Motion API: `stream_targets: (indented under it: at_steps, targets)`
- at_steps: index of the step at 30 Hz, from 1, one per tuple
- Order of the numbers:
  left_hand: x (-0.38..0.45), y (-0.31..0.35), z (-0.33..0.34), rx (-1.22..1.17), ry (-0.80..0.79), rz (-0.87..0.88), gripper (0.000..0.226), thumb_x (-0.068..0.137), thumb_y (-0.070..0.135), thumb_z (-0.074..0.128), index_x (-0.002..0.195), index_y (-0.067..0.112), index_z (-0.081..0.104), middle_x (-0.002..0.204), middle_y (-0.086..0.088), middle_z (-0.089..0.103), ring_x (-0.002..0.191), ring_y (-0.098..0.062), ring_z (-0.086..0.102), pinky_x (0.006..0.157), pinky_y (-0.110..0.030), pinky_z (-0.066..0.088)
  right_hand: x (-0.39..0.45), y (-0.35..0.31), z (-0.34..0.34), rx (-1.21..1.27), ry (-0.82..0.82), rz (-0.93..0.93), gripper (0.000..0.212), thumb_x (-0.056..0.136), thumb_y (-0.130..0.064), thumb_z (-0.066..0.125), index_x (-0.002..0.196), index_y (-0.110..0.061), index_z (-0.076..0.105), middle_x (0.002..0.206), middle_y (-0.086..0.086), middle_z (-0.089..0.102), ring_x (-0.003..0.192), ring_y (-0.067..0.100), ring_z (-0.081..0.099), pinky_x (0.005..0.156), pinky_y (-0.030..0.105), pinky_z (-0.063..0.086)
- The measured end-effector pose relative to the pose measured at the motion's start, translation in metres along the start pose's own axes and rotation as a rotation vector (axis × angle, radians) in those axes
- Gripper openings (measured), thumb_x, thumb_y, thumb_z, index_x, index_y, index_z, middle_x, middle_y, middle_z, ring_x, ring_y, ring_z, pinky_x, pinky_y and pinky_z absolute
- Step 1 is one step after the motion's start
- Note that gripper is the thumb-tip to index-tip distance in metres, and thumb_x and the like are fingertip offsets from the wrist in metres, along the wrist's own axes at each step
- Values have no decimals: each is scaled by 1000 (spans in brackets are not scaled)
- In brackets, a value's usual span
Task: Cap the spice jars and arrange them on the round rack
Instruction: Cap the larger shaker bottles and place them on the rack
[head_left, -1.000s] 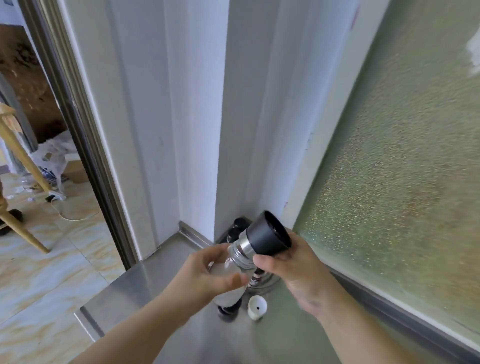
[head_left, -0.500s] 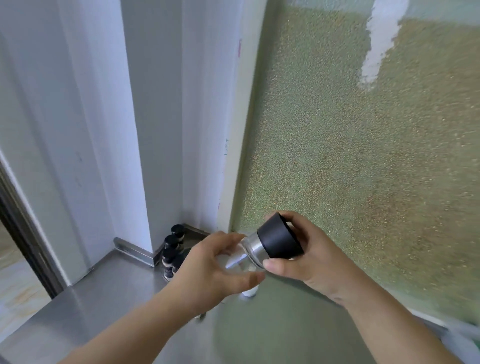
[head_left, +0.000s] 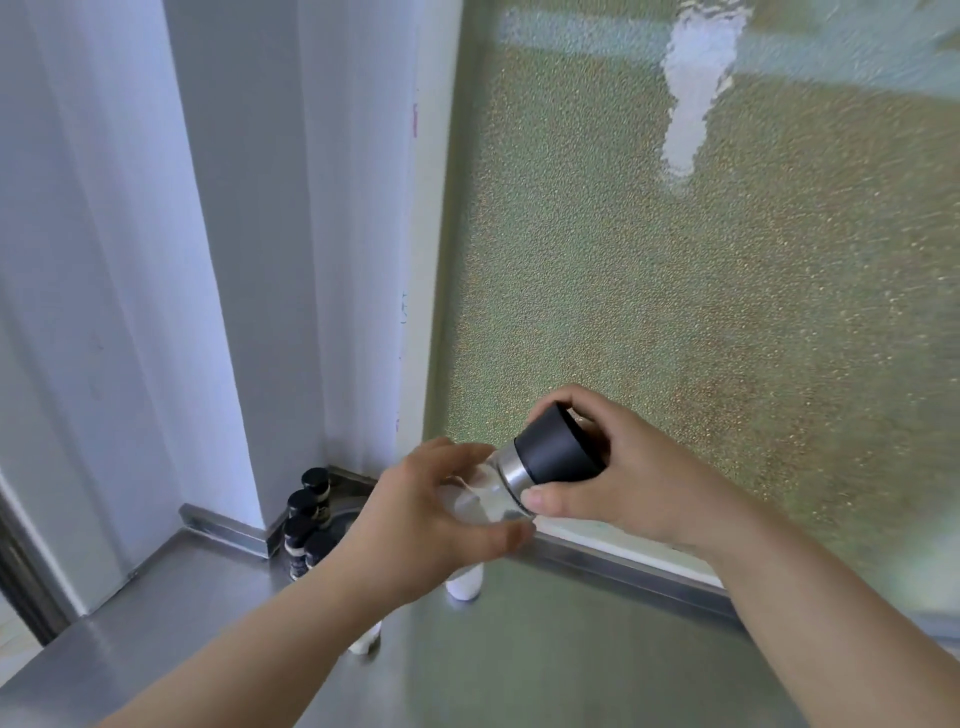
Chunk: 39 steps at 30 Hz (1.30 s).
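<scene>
Both hands hold one tilted glass jar above the steel counter: left hand curls round its body, right hand grips its black cap (capped jars stand in the corner).

A steel worktop fills the lower part of the view, with a raised steel lip along its back edge. Behind it stands a pane of pebbled green glass, a pale blurred streak showing near its top. Left of the glass, white wall panels form a corner. A dark door frame edges the far left.
</scene>
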<state>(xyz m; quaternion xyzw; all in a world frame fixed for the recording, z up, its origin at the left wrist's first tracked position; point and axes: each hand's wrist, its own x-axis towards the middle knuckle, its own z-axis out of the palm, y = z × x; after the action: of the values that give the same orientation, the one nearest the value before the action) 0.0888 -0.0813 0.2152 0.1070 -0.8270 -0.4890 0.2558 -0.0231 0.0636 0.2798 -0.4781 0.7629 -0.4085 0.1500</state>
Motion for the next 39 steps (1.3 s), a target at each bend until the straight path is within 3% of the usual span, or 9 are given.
stream_targets:
  at_steps: [5,9,12,14,19,22,28,35,39]
  targets:
    - [5,-5,1,255,143,137,64,47,60,67,105,34,62,84,19,53,85,9,53,68,0,36,7,-4,27,268,155,296,26,65,-29,78,83,-20,62,72,3,69,61,16,66,71,35,58]
    - [9,-13,-6,-26,36,-63,56,51,48,78,101,30,64,90,3,65,82,-1,62,70,-6,42,8,-12,26,190,5,209,19,66,-48,75,77,-36,64,73,-4,68,63,7,64,65,26,54]
    - [9,-14,-11,-430,-163,-128,48,57,38,77,97,14,66,90,-22,64,80,-19,60,75,-30,44,11,5,10,415,-115,153,103,37,-61,82,128,-40,39,117,-7,67,108,-3,60,87,21,44]
    - [8,-11,-9,-568,-218,-132,49,60,35,75,96,4,63,85,-20,57,79,-22,53,73,-35,39,16,17,14,640,-97,103,131,32,-47,91,142,-32,22,123,-4,64,120,7,54,93,25,44]
    - [12,1,7,-495,13,-133,53,52,46,74,91,11,65,77,-8,58,70,-16,52,68,-30,41,30,17,43,670,192,-9,61,48,-26,87,103,-15,64,93,5,73,91,17,67,79,30,52]
    - [12,3,14,-317,168,-161,46,49,49,72,88,25,67,68,3,63,63,-11,55,61,-22,45,34,17,56,362,486,74,61,45,-45,82,97,-20,62,88,-2,74,82,9,70,75,32,54]
    - [8,0,3,-600,-88,-141,51,56,40,75,93,7,64,79,-15,57,76,-19,52,71,-31,40,25,20,29,660,-30,-60,71,53,-45,84,113,-17,61,110,3,68,114,21,58,98,32,45]
    - [3,10,20,-346,161,-122,35,53,40,72,85,29,67,71,3,67,66,-11,58,61,-17,44,21,10,52,440,315,55,41,64,-23,83,97,-15,59,84,-1,70,77,2,67,71,25,52]
    - [4,11,12,-532,-20,-126,43,57,42,74,91,16,67,82,-10,66,74,-14,57,69,-25,43,14,20,32,675,-34,-19,73,58,-42,83,118,-11,55,113,10,65,112,23,59,98,35,47]
